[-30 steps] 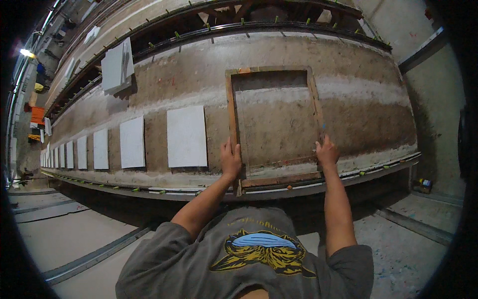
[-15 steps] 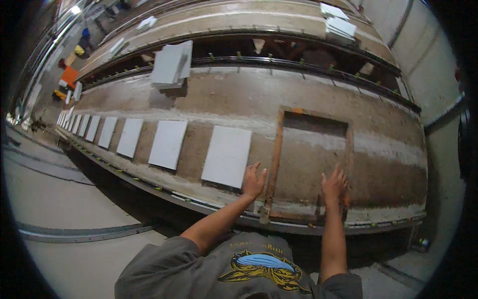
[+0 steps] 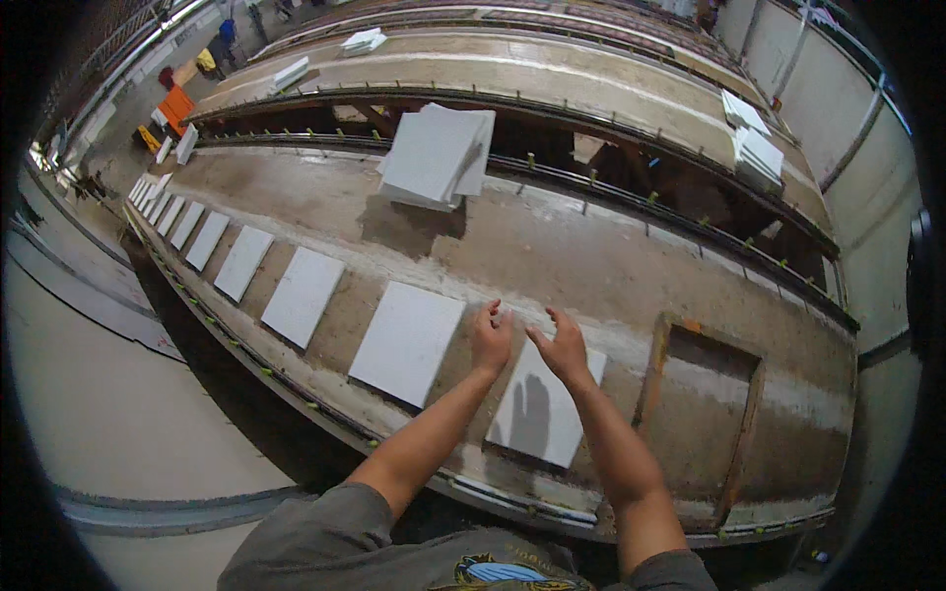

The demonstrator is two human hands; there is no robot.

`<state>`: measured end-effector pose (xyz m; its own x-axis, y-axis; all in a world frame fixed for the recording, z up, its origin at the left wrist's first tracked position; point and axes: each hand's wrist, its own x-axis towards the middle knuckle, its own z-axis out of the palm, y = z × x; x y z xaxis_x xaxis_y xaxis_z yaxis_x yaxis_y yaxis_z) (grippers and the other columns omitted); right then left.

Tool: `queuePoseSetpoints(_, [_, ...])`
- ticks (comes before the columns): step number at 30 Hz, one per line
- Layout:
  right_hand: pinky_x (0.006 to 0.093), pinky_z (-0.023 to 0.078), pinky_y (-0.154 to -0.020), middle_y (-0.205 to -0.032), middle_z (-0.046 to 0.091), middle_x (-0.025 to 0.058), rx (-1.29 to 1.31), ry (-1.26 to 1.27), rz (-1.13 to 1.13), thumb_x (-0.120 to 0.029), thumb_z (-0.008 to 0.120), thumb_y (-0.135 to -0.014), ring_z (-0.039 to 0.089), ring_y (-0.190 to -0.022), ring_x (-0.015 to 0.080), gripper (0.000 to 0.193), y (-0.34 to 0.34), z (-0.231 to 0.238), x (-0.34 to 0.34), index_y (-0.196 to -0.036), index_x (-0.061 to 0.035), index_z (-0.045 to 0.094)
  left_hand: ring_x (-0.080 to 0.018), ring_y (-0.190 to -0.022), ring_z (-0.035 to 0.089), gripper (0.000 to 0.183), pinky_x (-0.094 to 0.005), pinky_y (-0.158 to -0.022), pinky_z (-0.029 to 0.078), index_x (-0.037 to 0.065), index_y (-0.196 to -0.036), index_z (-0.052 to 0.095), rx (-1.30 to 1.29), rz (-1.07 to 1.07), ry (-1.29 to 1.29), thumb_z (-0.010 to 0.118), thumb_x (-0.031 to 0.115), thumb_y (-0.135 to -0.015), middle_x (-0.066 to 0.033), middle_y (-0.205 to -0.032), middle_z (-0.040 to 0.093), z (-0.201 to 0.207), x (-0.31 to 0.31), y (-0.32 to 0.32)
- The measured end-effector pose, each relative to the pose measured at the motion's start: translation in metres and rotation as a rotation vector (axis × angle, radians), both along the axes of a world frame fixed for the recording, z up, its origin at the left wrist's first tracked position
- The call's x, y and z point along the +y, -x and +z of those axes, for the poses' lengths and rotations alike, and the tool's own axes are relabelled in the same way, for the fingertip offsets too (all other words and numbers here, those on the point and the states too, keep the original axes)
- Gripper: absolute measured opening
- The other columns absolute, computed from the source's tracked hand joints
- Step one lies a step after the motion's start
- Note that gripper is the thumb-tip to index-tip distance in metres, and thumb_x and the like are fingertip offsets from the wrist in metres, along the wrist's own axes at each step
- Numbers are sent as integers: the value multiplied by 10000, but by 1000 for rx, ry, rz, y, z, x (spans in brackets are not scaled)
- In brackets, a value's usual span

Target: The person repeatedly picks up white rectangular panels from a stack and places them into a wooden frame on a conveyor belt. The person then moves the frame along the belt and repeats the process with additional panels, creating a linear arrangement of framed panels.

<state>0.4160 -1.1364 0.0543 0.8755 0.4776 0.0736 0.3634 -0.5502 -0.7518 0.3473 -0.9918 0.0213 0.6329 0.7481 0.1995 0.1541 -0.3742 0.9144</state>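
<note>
Both of my hands are raised over the long table, close together, with nothing in them. My left hand (image 3: 491, 340) hovers between two white rectangular panels with its fingers spread and slightly curled. Its neighbour, my right hand (image 3: 562, 347), has thumb and fingers apart above the far edge of the nearest white panel (image 3: 542, 419). A hand's shadow falls on that panel. Another white panel (image 3: 407, 343) lies just left of my left hand. Beyond both hands, a loose stack of white panels (image 3: 434, 158) sits near the table's far edge, its sheets turned out of line.
A row of white panels (image 3: 243, 261) runs off to the left along the near side. Right of my hands, a brown rectangular frame (image 3: 650, 389) lies on the tabletop (image 3: 591, 261). Rails with small clips edge the table. A parallel table beyond carries more white stacks (image 3: 757, 158).
My hands have left the brown frame and the panel beside it, coming closer together and rising farther out over the table. The view has shifted, so table things appear elsewhere.
</note>
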Motion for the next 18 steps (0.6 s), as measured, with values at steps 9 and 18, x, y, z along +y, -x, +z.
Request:
queuePoseSetpoints(9, [382,533,-810,-1176,629,172,510,-360,-29,-447,816,-798,631,-1029,256,773,-94,-19,288,-1337,22,521,-159,-1067,579,432,-309,-915,458,23,-1267,593,-146,163,576,590,360,-998,-84,-1199,626,1,224,-65])
queuePoseSetpoints(18, [438,545,-813,-1353,499,217,579,-476,-455,-387,841,-779,595,-1114,326,922,-151,-26,400,-1436,14,333,-208,-1069,587,464,-333,-951,452,0,-1215,598,-147,120,687,623,398,-977,-100,-1155,642,10,286,-85])
